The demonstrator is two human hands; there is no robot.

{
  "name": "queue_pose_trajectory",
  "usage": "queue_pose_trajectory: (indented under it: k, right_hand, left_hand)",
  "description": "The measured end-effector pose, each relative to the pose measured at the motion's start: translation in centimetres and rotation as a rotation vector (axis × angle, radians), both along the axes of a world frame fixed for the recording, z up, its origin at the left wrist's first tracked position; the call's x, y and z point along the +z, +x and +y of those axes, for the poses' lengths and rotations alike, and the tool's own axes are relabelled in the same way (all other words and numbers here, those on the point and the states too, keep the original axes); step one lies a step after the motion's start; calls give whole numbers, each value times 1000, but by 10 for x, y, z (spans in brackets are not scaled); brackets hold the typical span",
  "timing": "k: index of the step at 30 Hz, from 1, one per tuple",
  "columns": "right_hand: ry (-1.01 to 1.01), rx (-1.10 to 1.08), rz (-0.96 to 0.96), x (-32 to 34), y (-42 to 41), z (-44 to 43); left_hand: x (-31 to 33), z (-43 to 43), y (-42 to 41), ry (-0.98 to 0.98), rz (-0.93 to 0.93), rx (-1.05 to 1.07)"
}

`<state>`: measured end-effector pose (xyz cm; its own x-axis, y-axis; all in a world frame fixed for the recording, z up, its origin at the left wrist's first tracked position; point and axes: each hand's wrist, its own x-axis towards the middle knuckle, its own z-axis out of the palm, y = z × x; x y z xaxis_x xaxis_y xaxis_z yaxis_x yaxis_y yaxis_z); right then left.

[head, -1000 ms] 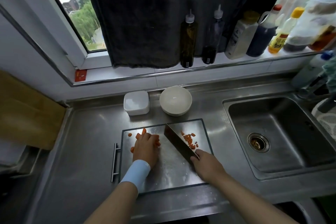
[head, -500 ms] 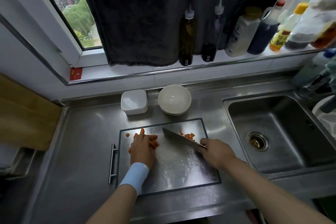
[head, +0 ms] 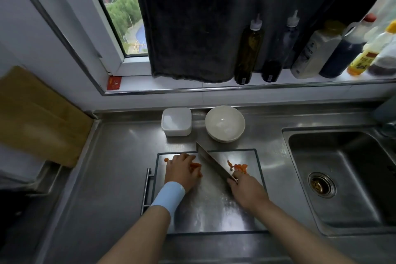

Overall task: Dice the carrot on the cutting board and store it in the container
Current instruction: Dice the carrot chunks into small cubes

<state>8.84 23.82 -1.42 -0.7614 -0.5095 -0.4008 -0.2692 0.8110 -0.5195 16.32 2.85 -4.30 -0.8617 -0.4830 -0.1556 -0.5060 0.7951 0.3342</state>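
Note:
A steel cutting board (head: 214,210) lies on the counter in front of me. My left hand (head: 182,170) presses down on orange carrot strips (head: 195,165) at the board's far left; most of the carrot is hidden under the fingers. My right hand (head: 246,191) grips the handle of a cleaver (head: 212,163), whose blade runs diagonally up-left, just right of my left fingers. A small heap of diced carrot (head: 240,167) lies right of the blade. One loose piece (head: 166,159) sits near the board's far-left corner. The white square container (head: 176,121) stands behind the board.
A white bowl (head: 225,123) sits beside the container. The sink (head: 342,178) is to the right. Several bottles (head: 248,49) line the window sill under a dark cloth. A wooden board (head: 38,113) leans at the left.
The cleaver swung from lying flatter across the board back to a steep diagonal next to my left fingers. My right hand moved nearer and leftward. The view shifted right.

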Motion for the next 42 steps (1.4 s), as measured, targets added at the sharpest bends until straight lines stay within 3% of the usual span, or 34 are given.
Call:
queue_pose_trajectory:
  k: [3,6,9,14,17,22,28,34,42]
  right_hand:
    - [-11,-57,-3,-4,7,-5]
    - [-11,-93,-26,-7,7,-9]
    - [-4,-122,-44,-9,7,-11]
    - [14,-150,-66,-11,6,-15]
    - [32,-170,-90,-10,4,-17]
    - [36,-185,-111,-8,5,-19]
    - [35,-191,-124,-7,6,-21]
    - [47,-168,-88,-6,9,-22]
    - [51,-167,-102,-7,7,-21]
  left_hand:
    - [-3,-1,-15,17,-158,-49]
    - [-10,0,-27,95,-175,30]
    - [-13,0,-31,109,-92,22]
    - [-15,5,-12,208,268,-72]
    - [-22,26,12,234,241,-263]
    - [-40,38,28,202,191,-372]
    - [-20,0,11,47,279,-161]
    - [-13,-10,-7,-93,-154,-199]
    - [0,-6,-18,-213,-250,-189]
